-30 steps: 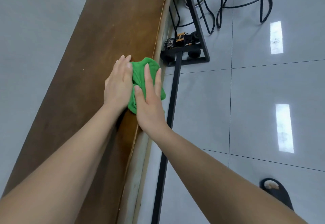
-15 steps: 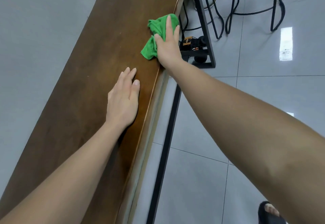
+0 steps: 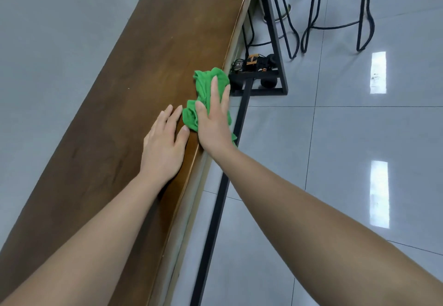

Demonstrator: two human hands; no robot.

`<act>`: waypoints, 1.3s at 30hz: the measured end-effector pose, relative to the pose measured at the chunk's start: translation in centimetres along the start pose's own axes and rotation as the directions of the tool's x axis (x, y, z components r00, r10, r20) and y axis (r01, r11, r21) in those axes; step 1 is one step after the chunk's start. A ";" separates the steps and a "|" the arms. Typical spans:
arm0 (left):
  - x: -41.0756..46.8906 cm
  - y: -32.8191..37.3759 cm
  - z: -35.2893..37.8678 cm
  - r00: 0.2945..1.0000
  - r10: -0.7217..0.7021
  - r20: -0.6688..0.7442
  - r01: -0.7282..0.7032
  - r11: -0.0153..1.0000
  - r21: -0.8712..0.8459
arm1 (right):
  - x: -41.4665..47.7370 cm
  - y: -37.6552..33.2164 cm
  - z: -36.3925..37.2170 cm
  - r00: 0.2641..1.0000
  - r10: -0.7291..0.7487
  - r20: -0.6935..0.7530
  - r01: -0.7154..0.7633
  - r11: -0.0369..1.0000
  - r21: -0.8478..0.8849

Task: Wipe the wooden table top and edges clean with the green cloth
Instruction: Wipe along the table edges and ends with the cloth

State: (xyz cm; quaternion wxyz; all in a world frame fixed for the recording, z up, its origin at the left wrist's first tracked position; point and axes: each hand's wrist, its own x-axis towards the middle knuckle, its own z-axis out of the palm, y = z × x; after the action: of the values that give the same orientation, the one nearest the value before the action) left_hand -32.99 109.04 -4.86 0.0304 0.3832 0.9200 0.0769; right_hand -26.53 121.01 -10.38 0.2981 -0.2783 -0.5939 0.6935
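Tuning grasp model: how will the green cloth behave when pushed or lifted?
Probably floppy: the green cloth lies bunched in folds under the right hand. Likely light and slides on the smooth wooden table top. Part seems draped over the edge, so it may slip off.

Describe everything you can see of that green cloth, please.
The green cloth is a bright, soft-looking fabric, crumpled into folds. It lies on the right edge of the wooden table, part of it hanging over the side. The right hand presses on it with straight fingers; the left hand rests flat on the wood just beside it.
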 end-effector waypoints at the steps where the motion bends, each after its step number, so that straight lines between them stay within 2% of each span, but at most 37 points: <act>1: -1.6 -0.7 -0.2 1.000 -0.002 0.006 0.002 1.000 -0.004 | -2.0 0.2 0.6 1.000 -0.004 0.004 0.004 1.000 0.003; 14: -24.8 -10.3 -2.1 0.996 0.059 0.071 -0.061 0.998 0.023 | -32.2 2.1 9.9 0.999 0.033 0.002 -0.033 0.999 0.028; 21: -29.1 -11.8 -2.6 0.995 0.069 0.069 -0.072 0.996 0.044 | -43.9 2.5 12.0 0.993 0.052 0.103 -0.056 0.998 0.037; 28: -28.8 -12.3 -2.0 0.995 0.091 0.029 -0.093 0.992 0.088 | -38.2 2.9 11.3 0.997 0.027 0.076 -0.028 1.000 0.012; 33: -28.6 -11.9 -1.9 0.999 0.038 0.005 -0.039 0.998 0.059 | -28.5 2.1 9.0 1.000 0.006 0.027 -0.006 1.000 0.004; 39: -28.5 -11.6 -1.9 1.000 -0.002 0.011 0.001 0.998 0.068 | -16.5 0.2 5.6 0.998 0.046 -0.042 -0.045 0.999 0.027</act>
State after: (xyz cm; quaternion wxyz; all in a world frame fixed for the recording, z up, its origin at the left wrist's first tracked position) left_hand -21.29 80.49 -4.96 0.0226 0.3839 0.9221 0.0435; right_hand -19.74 105.03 -9.24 0.2987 -0.3025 -0.5717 0.7017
